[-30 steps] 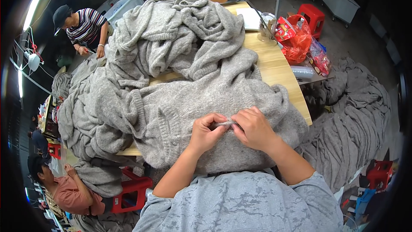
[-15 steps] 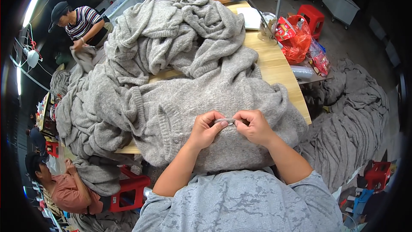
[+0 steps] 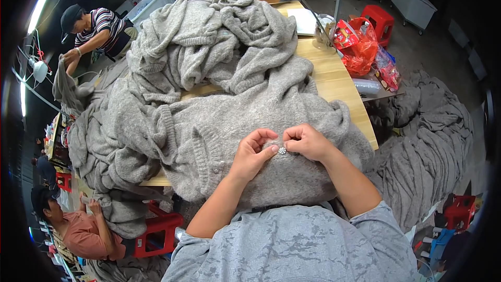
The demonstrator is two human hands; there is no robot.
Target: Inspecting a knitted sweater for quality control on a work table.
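Observation:
A grey knitted garment [image 3: 261,112] lies spread in front of me, running over the table's near edge toward my lap. A round, sparkling button [image 3: 282,150] shows on its knit between my two hands. My left hand [image 3: 253,152] grips the knit, its thumb pressing just left of the button and its forefinger raised apart from the thumb. Just right of the button, my right hand [image 3: 308,142] is closed in a pinch, with thumb and forefinger together at the knit. Whatever is between those right fingertips is too small to make out.
Heaped grey knitwear [image 3: 203,36] covers much of the wooden table [image 3: 334,81]. More knitwear [image 3: 425,151] is piled at the right. Red plastic bags [image 3: 360,47] sit beyond the table's right edge, near a red stool [image 3: 378,21]. Several people work around, one in a striped shirt [image 3: 107,28].
The button has come into plain view as my hands turned and my left forefinger lifted away from its thumb. At the left, the striped-shirt person has swung a grey piece outward.

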